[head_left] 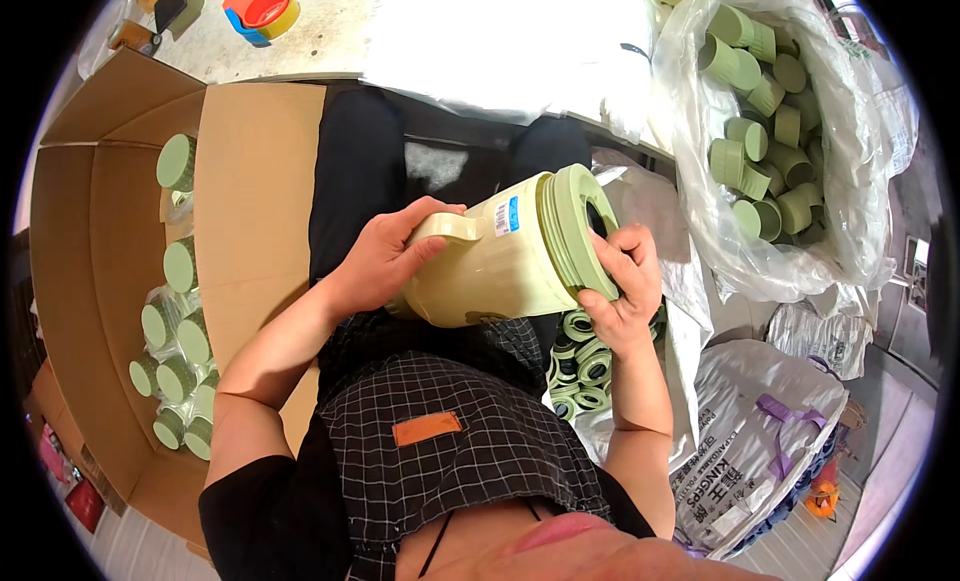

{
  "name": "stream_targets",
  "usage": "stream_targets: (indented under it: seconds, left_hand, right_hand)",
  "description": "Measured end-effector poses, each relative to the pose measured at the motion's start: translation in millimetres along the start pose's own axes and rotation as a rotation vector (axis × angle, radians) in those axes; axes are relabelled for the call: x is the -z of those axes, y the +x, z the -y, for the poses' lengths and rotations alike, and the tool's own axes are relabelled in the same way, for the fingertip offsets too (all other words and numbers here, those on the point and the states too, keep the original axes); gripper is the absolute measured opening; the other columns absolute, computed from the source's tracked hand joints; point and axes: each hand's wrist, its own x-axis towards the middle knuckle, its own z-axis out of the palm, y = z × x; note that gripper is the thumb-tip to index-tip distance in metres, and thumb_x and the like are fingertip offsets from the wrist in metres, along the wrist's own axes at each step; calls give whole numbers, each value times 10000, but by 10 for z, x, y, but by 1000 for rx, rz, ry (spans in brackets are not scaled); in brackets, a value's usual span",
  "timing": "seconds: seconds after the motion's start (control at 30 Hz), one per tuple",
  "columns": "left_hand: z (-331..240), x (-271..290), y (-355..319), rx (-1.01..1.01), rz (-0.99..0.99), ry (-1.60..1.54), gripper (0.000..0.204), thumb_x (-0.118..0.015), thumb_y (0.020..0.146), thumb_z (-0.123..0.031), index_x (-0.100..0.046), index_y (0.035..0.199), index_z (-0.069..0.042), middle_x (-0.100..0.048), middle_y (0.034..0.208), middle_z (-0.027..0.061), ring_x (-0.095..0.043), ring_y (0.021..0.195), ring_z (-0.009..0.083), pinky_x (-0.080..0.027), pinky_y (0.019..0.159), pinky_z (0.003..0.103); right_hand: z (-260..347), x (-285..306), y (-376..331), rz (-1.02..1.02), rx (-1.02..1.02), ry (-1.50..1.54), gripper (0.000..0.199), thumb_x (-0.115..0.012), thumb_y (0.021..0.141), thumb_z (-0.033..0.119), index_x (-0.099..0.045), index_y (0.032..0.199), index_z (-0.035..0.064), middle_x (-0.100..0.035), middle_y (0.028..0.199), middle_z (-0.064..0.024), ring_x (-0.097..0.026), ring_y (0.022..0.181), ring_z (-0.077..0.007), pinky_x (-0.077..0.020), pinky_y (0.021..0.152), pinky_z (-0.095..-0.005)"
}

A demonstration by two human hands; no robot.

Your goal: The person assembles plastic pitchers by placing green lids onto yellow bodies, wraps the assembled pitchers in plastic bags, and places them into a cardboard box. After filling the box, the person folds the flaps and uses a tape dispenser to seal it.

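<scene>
Across my lap lies a tilted pale-yellow jug [480, 271], with a small blue-and-white label on its side. Its handle is wrapped by the fingers of my left hand [385, 246]. At the jug's mouth, on the right, sits a green threaded stopper [568, 231] with a dark opening in its face. My right hand [628, 286] grips the rim of this stopper between thumb and fingers. Whether the stopper's threads are engaged inside the jug I cannot tell. Under my right forearm, several green-and-black stoppers [588, 366] lie in an open white bag.
On the left, a cardboard box [110, 231] holds several green-topped items. A clear plastic bag [690, 171] full of green cups stands at the far right. Nested coloured cups [268, 13] rest on the table ahead. A white sack [750, 421] with purple ties lies at lower right.
</scene>
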Motion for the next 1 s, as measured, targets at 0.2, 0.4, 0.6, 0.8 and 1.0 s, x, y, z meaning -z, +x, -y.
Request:
stream_targets:
  seconds: [0.2, 0.4, 0.6, 0.8, 1.0]
  left_hand:
    - [-15, 10, 35, 29, 30, 34, 383, -532, 1027, -242, -529, 1350, -35, -627, 1323, 123, -602, 1140, 174, -460, 997, 340]
    - [-64, 27, 77, 66, 38, 46, 396, -539, 1022, -246, -527, 1349, -24, -629, 1312, 142, -622, 1124, 195, -461, 996, 331]
    - [19, -26, 9, -53, -79, 98, 400, -549, 1014, -264, -536, 1335, -26, -640, 1278, 157, -648, 1101, 243, -486, 959, 341]
    - [-6, 14, -30, 5, -6, 79, 409, -539, 1021, -269, -528, 1333, -5, -611, 1346, 160, -624, 1159, 225, -470, 994, 343]
    - [-63, -96, -82, 38, -27, 244, 448, -619, 954, -220, -489, 1330, -14, -527, 1424, 185, -630, 1142, 345, -495, 970, 397]
  right_hand:
    - [-48, -44, 32, 12, 2, 24, 582, -755, 811, 428, -696, 1192, -7, -494, 886, -76, -494, 763, -199, -416, 651, -311]
    - [-25, -54, 85, -92, -15, -33, 548, -780, 800, 387, -704, 1158, -22, -521, 877, -82, -507, 757, -207, -425, 653, -308]
    - [-57, -91, 152, -213, 26, -154, 578, -794, 783, 406, -700, 1166, -17, -524, 865, -79, -509, 751, -203, -425, 655, -305]
    - [-54, -20, 52, -4, 53, 9, 592, -783, 782, 441, -707, 1157, -11, -510, 857, -74, -494, 749, -203, -409, 646, -310]
    - [36, -46, 20, -25, -45, 14, 538, -745, 830, 390, -698, 1163, -30, -515, 856, -80, -500, 762, -197, -414, 665, -309]
